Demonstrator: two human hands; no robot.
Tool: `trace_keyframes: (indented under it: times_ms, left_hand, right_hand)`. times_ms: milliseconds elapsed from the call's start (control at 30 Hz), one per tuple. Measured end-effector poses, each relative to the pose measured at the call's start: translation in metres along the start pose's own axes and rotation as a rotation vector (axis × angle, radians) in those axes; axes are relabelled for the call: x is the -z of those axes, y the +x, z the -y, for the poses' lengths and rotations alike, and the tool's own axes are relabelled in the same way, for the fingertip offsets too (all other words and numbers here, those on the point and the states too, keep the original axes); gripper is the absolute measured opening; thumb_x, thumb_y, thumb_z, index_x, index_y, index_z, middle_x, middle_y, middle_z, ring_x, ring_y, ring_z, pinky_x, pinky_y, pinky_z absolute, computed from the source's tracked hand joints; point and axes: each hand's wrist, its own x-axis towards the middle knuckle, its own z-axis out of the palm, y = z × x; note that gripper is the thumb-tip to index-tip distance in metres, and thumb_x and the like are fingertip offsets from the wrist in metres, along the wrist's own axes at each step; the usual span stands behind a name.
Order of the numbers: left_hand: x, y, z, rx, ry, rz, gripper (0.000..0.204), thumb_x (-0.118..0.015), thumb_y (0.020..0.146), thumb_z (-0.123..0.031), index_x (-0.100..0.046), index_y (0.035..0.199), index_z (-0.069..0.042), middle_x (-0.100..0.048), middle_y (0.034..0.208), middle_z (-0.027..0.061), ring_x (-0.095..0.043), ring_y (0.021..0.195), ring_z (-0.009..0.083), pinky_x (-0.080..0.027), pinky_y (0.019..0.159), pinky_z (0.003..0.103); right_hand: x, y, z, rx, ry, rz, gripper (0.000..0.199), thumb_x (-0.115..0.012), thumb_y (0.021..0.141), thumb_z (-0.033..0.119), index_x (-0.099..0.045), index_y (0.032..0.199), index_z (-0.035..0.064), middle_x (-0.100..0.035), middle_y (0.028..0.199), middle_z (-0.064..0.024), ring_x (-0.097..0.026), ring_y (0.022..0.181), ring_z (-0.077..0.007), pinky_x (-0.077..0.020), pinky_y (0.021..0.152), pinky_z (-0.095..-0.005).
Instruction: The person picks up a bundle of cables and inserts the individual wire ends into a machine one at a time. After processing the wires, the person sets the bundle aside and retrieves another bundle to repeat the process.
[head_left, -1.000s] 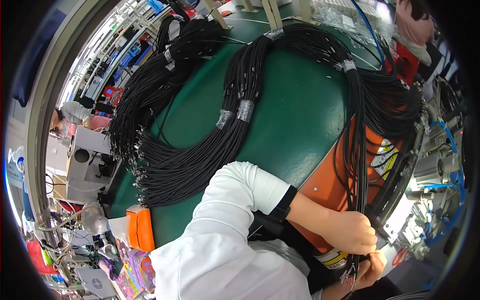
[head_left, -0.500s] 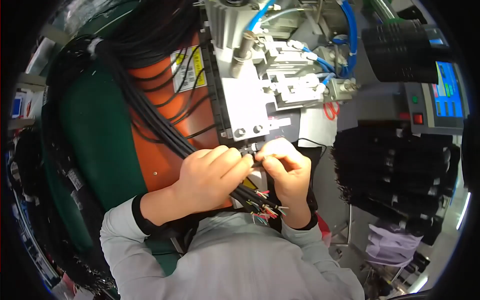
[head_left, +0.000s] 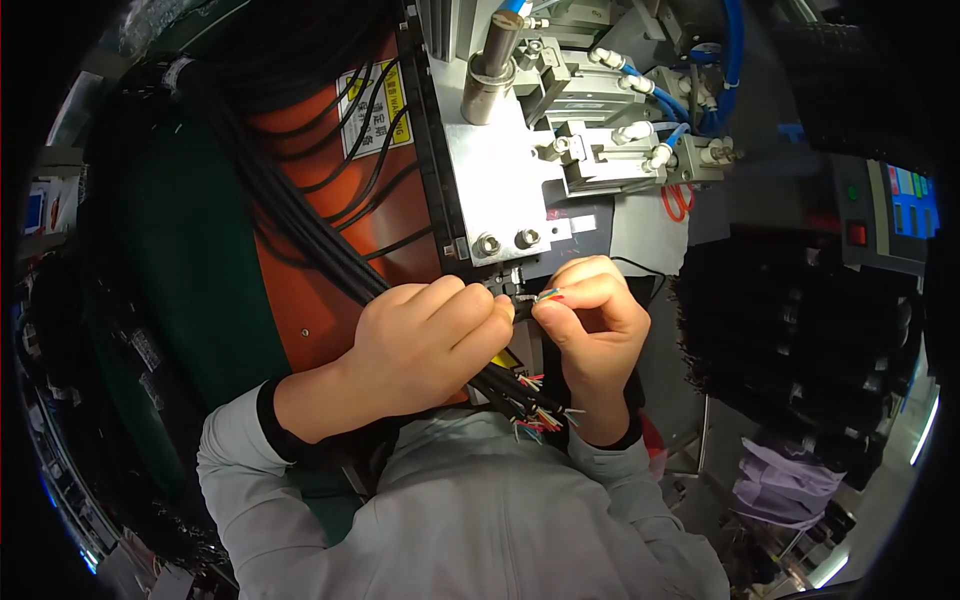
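Observation:
My left hand [head_left: 425, 345] is closed around a bundle of black cables [head_left: 320, 250] that runs in from the upper left. Beneath that hand the bundle's cut ends [head_left: 530, 410] fan out in thin red, white and green wires. Between thumb and forefinger, my right hand [head_left: 598, 335] pinches the coloured wires [head_left: 548, 295] of a single cable end. A short silvery bit reaches from those wires toward my left fingertips. Both hands are just below the front of a metal machine [head_left: 495, 200]; my left fingers hide part of the cable.
Blue air hoses [head_left: 735, 70] loop over the machine's cylinders. An orange panel [head_left: 300, 335] with several black cables across it lies to the left, beside a green surface [head_left: 185, 270]. Black cable bundles [head_left: 790, 350] hang at the right, below a control screen [head_left: 912, 205].
My right hand has drawn slightly right from my left fingertips, and coloured wires now show in its pinch. The left hand keeps its grip. The whole view has shifted a little.

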Motion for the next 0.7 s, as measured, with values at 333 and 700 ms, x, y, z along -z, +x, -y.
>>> trace_keyframes:
  times_ms: [333, 700]
  left_hand:
    - [0.001, 0.001, 0.0, -0.015, -0.021, 0.012, 0.02, -0.067, 0.069, -0.013, -0.064, 0.087, -0.005, -0.052, 0.072, 0.0011, -0.051, 0.056, 0.0136, -0.036, 0.045, 0.026]
    - [-0.003, -0.003, -0.002, 0.018, 0.017, -0.051, 0.021, -0.063, 0.073, -0.012, -0.064, 0.094, -0.009, -0.049, 0.077, -0.0026, -0.048, 0.06, 0.0089, -0.034, 0.047, 0.023]
  right_hand:
    - [0.006, 0.003, 0.002, 0.076, -0.139, 0.092, 0.014, -0.071, 0.072, -0.003, -0.059, 0.078, 0.0001, -0.057, 0.079, -0.0075, -0.054, 0.074, -0.0145, -0.0434, 0.067, -0.0262]
    - [0.019, 0.005, 0.014, -0.446, 0.163, 0.181, 0.009, -0.068, 0.075, 0.0, -0.06, 0.077, -0.0006, -0.058, 0.078, -0.0092, -0.055, 0.073, -0.0168, -0.0441, 0.066, -0.0273]
